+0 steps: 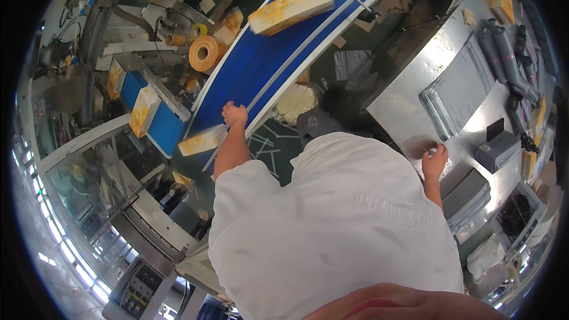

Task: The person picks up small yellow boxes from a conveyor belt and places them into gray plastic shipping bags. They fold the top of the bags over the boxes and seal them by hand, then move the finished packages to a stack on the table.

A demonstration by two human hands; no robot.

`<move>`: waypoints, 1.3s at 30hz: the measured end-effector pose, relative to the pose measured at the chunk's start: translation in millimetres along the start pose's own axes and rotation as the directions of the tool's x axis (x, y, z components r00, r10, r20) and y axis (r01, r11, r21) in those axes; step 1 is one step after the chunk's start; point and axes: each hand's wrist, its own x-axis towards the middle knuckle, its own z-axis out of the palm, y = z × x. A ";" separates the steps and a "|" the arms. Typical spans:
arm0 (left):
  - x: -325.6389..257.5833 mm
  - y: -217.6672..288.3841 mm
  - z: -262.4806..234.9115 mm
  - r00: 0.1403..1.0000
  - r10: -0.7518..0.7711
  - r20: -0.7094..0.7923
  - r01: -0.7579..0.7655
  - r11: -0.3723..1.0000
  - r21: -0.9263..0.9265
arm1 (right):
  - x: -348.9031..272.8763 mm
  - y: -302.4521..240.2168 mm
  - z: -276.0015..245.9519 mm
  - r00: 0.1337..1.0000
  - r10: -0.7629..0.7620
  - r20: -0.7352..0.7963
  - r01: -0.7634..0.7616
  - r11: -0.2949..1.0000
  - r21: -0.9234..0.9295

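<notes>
we had our left hand (pixel 235 114) half spread near a yellow-white carton (pixel 200 142) on the blue conveyor (pixel 252 59); our right hand (pixel 435 161) curled over the metal table (pixel 408 92), its grip too blurred to tell.

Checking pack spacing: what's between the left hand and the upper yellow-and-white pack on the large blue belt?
Head view: only bare blue belt between the left hand and the upper pack; no other pack there.
</notes>
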 end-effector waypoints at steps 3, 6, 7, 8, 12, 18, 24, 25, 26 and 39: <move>7.5 -40.1 8.7 0.989 0.148 0.019 -0.149 0.987 0.060 | 15.6 7.8 -16.1 0.996 0.043 0.074 -0.039 0.998 -0.057; 24.8 -67.9 4.5 0.946 0.303 -0.111 -0.295 0.952 0.086 | 34.3 1.3 -22.1 0.968 0.210 0.137 -0.204 0.977 -0.055; 29.2 -71.7 0.3 0.920 0.351 -0.172 -0.338 0.936 0.099 | 35.4 -5.3 -24.5 0.976 0.177 0.126 -0.168 0.983 -0.079; 32.4 -69.9 -6.3 0.926 0.352 -0.135 -0.327 0.928 0.176 | 36.3 -7.7 -25.1 0.974 0.179 0.136 -0.168 0.982 -0.090; 36.6 -39.5 -54.1 0.938 0.325 0.119 -0.344 0.848 0.404 | 24.8 -1.1 -22.3 0.970 0.193 0.147 -0.186 0.981 -0.057; 67.3 -30.5 -6.3 0.811 0.581 0.072 -0.551 0.715 0.430 | 20.5 12.5 -33.1 0.993 0.048 0.109 -0.069 0.978 0.196; 40.5 136.0 -65.2 0.711 0.697 -0.093 -0.674 0.713 0.194 | -5.9 15.6 -29.0 0.986 0.124 0.115 -0.151 0.951 0.270; 31.9 169.7 -89.8 0.599 0.781 -0.176 -0.783 0.618 0.073 | -9.9 16.6 -28.7 0.986 0.124 0.111 -0.152 0.945 0.291; 18.0 208.4 -115.5 0.484 0.834 -0.266 -0.870 0.492 -0.040 | -12.8 17.8 -29.2 0.986 0.123 0.109 -0.151 0.939 0.310; -383.3 478.7 -19.1 -0.225 0.942 0.250 -0.169 0.215 -0.962 | 8.1 -47.8 -82.6 0.970 0.058 -0.235 0.221 0.185 0.957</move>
